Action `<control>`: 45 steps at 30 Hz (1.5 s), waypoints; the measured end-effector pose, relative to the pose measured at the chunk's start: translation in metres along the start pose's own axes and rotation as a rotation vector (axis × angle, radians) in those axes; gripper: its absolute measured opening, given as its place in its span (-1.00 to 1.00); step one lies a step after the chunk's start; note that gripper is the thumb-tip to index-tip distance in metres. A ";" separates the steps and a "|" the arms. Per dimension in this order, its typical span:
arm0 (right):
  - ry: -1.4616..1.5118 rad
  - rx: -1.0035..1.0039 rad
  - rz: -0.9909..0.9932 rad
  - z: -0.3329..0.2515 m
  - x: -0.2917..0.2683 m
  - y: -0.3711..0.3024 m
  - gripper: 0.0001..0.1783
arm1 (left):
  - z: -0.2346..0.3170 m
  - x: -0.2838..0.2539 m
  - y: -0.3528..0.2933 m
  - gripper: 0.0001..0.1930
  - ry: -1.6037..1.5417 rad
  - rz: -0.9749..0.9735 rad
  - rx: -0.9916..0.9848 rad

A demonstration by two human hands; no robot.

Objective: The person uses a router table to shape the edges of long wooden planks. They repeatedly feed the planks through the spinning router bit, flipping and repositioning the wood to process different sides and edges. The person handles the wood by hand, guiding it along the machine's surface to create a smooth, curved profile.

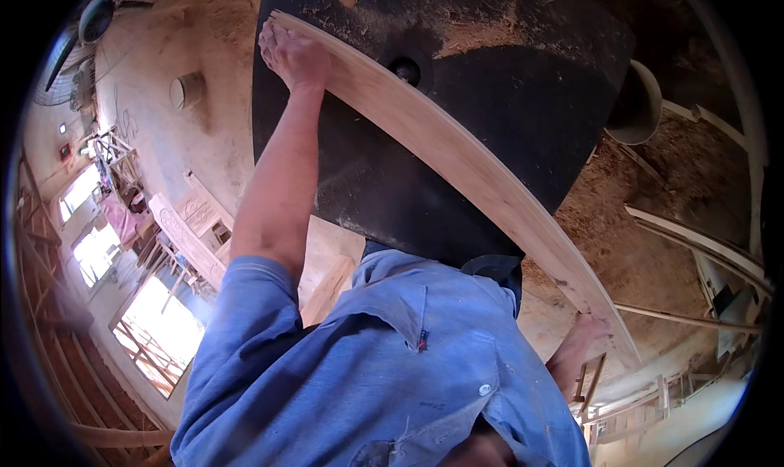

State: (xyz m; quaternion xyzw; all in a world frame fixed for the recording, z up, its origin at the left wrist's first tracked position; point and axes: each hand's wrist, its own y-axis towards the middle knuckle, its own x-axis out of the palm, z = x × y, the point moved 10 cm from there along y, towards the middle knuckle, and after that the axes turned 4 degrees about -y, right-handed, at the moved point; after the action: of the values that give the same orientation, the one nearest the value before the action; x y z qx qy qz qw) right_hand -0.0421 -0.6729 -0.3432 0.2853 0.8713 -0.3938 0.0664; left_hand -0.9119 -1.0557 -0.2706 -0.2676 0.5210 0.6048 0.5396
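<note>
A long pale wooden board (457,153) runs diagonally across a black machine table (384,185), from its far left corner out past the near right edge. Around the board's far left end, my left hand (294,57) is closed, with the arm stretched forward. My right hand (590,333) grips the opposite end, low at the right and beyond the table; its fingers are partly hidden by the board. A dark round spindle (404,70) sticks up from a recess in the table, close to the board's far edge.
Sawdust (482,34) lies on the table's far part and on the floor at right. A round duct-like opening (637,104) is beside the table. Long wood strips (694,242) stand at right, boards (186,234) at left. A fan (77,51) and a pale round container (186,90) are far left.
</note>
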 end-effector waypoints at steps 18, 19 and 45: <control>0.303 0.029 -0.079 0.043 0.036 -0.059 -0.43 | -0.015 0.016 -0.015 -0.40 0.213 -0.005 -0.066; 0.320 0.036 -0.071 0.039 0.025 -0.045 -0.44 | 0.011 0.017 -0.046 -0.39 0.208 -0.083 -0.095; -0.112 -0.201 0.063 0.000 0.035 0.013 -0.54 | 0.050 0.001 -0.079 -0.40 0.107 -0.159 -0.177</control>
State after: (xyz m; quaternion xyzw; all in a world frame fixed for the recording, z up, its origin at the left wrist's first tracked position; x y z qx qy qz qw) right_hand -0.0640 -0.6508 -0.3638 0.2822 0.8918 -0.3175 0.1556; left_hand -0.8268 -1.0196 -0.2828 -0.3865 0.4708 0.5884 0.5317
